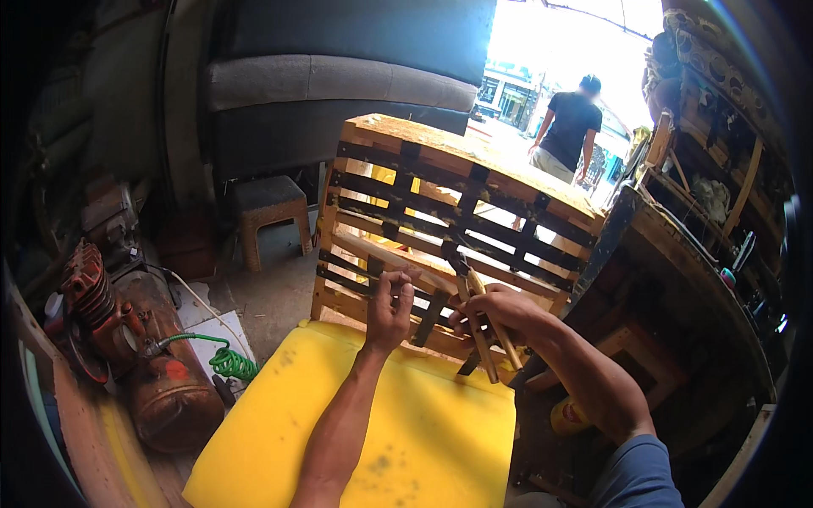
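My right hand grips a pair of pincers with a dark head and two long tan handles. Their head points up against the black webbing straps of a wooden seat frame. To the left, my left hand is raised in front of the frame's lower straps, with its fingers curled together. Whatever lies between those fingers is too small to make out. Below both hands a yellow foam pad with dark smudges reaches toward me from the frame's base.
A rusty red air compressor with a green coiled hose stands at the left. Behind it is a small stool. A dark curved panel and cluttered shelving rise at the right. Beyond the frame, a person stands outside in bright light.
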`<act>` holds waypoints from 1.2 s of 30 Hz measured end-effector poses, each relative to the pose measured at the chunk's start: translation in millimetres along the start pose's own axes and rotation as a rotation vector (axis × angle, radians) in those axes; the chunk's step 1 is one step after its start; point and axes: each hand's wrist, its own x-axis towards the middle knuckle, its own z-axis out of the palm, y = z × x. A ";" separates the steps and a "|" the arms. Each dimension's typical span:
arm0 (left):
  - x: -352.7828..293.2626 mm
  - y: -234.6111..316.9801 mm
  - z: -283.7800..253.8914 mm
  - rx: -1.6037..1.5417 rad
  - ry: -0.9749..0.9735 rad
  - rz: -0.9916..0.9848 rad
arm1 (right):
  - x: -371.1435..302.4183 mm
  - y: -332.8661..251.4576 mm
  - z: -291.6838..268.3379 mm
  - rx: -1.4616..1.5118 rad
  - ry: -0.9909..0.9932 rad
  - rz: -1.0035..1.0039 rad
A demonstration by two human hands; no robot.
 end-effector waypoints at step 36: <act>136.6 57.4 18.2 0.663 -0.785 0.297 | 22.9 12.3 34.1 0.606 -0.079 -0.156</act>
